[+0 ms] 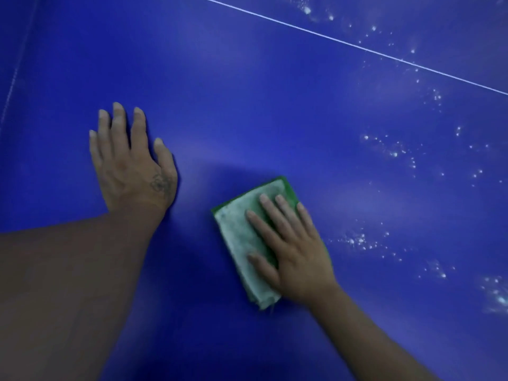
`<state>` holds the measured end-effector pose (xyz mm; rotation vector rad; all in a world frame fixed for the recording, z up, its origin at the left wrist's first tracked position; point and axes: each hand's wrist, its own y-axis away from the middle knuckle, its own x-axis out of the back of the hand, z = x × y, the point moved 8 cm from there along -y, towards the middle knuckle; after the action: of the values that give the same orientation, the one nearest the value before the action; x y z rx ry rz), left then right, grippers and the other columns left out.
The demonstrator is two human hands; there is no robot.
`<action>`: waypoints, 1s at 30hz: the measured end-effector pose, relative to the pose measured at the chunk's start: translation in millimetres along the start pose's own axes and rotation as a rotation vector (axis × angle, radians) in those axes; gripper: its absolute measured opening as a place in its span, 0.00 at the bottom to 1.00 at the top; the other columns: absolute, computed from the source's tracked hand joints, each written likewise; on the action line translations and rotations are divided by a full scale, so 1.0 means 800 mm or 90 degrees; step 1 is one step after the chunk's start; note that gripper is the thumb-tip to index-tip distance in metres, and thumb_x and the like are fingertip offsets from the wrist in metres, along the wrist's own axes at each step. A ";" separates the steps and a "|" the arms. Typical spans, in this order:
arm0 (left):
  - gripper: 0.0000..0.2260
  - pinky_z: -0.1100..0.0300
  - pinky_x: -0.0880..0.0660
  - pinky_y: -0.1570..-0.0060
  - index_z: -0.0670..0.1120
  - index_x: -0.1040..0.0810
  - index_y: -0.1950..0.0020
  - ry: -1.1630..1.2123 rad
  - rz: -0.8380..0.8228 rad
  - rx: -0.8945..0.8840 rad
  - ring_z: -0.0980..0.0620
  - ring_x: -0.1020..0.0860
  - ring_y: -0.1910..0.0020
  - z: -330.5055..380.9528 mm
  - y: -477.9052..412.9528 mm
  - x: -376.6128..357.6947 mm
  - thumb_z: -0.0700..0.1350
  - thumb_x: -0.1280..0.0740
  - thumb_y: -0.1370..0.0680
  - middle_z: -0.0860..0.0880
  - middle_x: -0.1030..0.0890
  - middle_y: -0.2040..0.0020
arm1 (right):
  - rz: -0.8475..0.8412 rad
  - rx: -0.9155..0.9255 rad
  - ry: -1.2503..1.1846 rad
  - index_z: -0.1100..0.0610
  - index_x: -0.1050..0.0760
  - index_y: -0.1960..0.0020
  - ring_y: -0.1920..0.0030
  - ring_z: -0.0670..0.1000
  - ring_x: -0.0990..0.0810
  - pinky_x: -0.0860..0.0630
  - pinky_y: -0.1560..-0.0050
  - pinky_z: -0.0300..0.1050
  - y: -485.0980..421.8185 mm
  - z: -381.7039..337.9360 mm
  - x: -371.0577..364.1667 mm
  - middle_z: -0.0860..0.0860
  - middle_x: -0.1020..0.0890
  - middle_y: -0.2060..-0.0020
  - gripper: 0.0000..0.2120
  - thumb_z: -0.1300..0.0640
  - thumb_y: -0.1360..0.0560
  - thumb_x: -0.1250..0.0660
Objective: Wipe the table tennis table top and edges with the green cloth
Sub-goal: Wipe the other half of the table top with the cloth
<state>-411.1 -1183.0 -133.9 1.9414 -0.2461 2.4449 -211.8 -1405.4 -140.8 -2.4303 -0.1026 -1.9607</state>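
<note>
At the far left a faint pale line [12, 78] runs up the smooth blue table tennis table top [247, 92]. The left hand [132, 166] lies flat on that surface, fingers straight and spread, holding nothing; it looks like a brace. If weight leans through it, the palm may print a smear on a part that looks clean.

Right of it, in the near middle, the folded green cloth with a pale, worn upper face [242, 235] lies flat on the top. The right hand [294, 246] presses it down with straight fingers, not curled round it. With only flat pressure and no pinch, a quick stroke could let the cloth slip out or unfold, so that skin drags on the table instead.

Further right, scattered white specks and droplets [395, 152] cover the surface up to the thin white painted line [357, 46] and beyond it. A pass that stops short would leave them, and a soiled cloth face may only spread them. No table edge is in view.
</note>
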 end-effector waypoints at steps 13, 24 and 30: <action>0.30 0.41 0.53 0.14 0.44 0.42 0.12 0.013 -0.018 -0.008 0.40 0.49 0.12 -0.004 0.002 0.000 0.54 0.50 0.13 0.41 0.45 0.12 | 0.082 -0.377 0.074 0.52 0.42 0.12 0.12 0.60 0.47 0.49 0.15 0.65 -0.036 0.001 0.006 0.57 0.44 0.13 0.34 0.37 0.14 0.46; 0.31 0.38 0.56 0.14 0.48 0.43 0.12 0.012 -0.044 -0.030 0.39 0.52 0.12 -0.005 0.003 -0.009 0.57 0.52 0.14 0.41 0.47 0.12 | -0.066 0.029 0.041 0.48 0.37 0.14 0.13 0.57 0.44 0.44 0.15 0.66 0.132 -0.033 -0.011 0.52 0.41 0.13 0.33 0.36 0.15 0.39; 0.30 0.37 0.55 0.15 0.48 0.44 0.12 0.009 -0.046 -0.025 0.38 0.52 0.12 -0.002 0.008 -0.001 0.56 0.51 0.14 0.40 0.48 0.12 | -0.004 -0.256 0.023 0.50 0.40 0.13 0.12 0.53 0.51 0.49 0.15 0.65 0.071 0.086 0.021 0.49 0.45 0.12 0.35 0.38 0.16 0.44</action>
<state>-413.0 -1189.1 -135.6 1.8819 -0.2187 2.3896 -138.0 -1457.4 -137.5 -2.6174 0.3149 -2.2090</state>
